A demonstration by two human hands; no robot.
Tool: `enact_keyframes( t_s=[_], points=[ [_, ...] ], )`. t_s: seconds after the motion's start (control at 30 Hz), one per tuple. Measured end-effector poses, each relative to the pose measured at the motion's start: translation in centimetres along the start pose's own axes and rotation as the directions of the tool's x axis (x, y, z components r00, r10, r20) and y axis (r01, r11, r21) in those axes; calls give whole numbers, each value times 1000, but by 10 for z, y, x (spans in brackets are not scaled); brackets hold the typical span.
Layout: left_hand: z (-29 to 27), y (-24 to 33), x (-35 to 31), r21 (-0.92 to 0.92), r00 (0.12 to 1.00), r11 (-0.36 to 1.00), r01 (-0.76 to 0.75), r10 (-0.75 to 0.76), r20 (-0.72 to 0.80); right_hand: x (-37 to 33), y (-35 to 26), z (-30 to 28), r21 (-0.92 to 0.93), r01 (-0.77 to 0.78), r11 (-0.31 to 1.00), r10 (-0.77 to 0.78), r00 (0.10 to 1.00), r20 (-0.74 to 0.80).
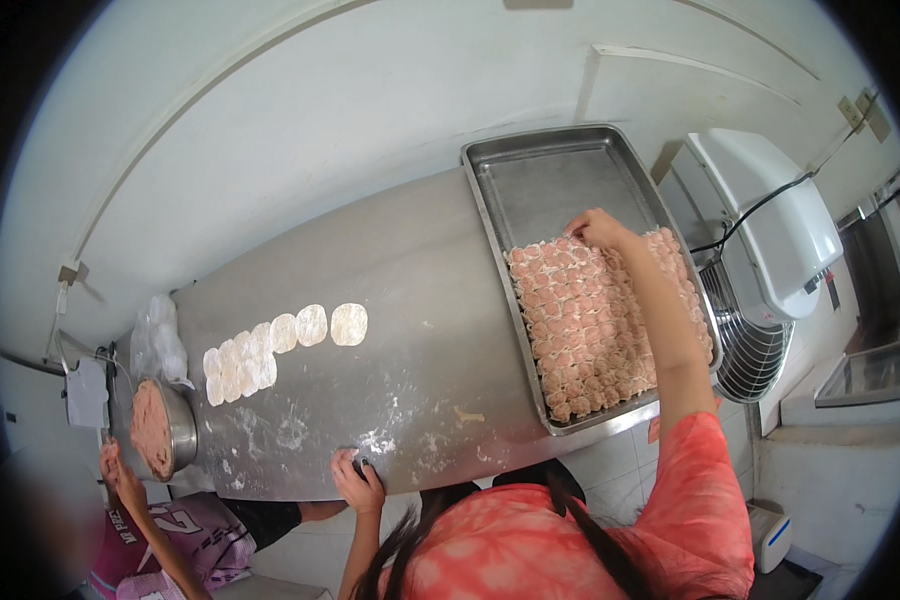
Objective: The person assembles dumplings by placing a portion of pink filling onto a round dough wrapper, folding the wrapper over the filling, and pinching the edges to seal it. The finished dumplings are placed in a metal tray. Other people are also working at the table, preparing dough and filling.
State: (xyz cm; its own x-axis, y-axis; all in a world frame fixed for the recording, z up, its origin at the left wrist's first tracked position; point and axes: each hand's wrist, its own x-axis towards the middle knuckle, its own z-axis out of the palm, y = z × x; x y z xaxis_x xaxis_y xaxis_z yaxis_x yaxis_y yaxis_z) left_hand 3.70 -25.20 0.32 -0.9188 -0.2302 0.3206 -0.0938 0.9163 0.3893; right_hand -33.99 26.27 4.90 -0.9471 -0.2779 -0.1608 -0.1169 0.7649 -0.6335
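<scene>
Many pink dumplings (pixel 575 320), right hand (pixel 598 229) half-closed at their edge, hold unclear; left hand (pixel 355 485) curled round something dark (pixel 361 465).

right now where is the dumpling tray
In the head view, the metal dumpling tray sits far right on the steel table, beside the white mixer, under the right hand.

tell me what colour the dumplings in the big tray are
The dumplings are pink with whitish edges, best seen in the head view.
</scene>
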Motion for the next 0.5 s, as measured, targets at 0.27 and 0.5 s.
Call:
enact_keyframes(
  t_s=[0.27, 0.5],
  points=[
    [-1, -14, 4, -101, 995, 991, 84, -77, 65, 0, 44, 10, 144, 70, 987, -27, 960, -280],
    [-6, -80, 90, -180, 892, 925, 333, -371, -257, -71, -60, 51, 244, 224, 944, -138, 936, -325]
  ],
)
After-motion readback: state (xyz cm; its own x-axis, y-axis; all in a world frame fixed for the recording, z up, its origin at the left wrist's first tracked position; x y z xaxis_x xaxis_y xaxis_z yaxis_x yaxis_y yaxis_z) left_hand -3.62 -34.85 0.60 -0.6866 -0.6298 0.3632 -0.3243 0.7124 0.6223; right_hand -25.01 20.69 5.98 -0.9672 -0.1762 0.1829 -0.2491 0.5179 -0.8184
